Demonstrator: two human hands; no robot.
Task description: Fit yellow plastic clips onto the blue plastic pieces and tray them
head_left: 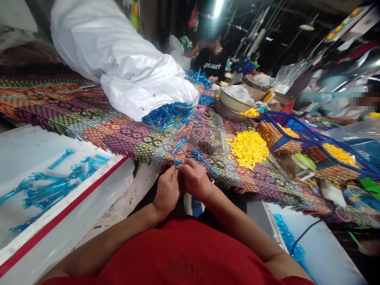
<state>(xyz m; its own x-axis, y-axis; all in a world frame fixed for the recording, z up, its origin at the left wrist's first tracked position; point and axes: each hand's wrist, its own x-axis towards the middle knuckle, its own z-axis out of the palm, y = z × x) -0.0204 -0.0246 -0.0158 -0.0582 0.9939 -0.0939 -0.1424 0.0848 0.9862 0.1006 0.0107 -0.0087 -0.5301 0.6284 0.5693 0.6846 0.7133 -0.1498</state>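
Close against the table's near edge, the left hand (pixel 166 192) and right hand (pixel 194 179) press together, pinching a small blue plastic piece (pixel 177 163) tipped with yellow. So tiny a part could slip from a loosened grip and fall into the gap below. Farther on, a woven cloth (pixel 89 126) bears a heap of yellow plastic bits (pixel 247 148); a co-worker (pixel 212 63) sits beyond, in the dim room.

This is a dim, crowded piecework workshop: beyond the right hand (pixel 195 180) a woven-cloth table (pixel 89 118) holds blue plastic parts (pixel 169 114), and to its right lie loose yellow pieces (pixel 247 148) and a blue-framed basket (pixel 292 123), with a co-worker (pixel 212 63) farther on.
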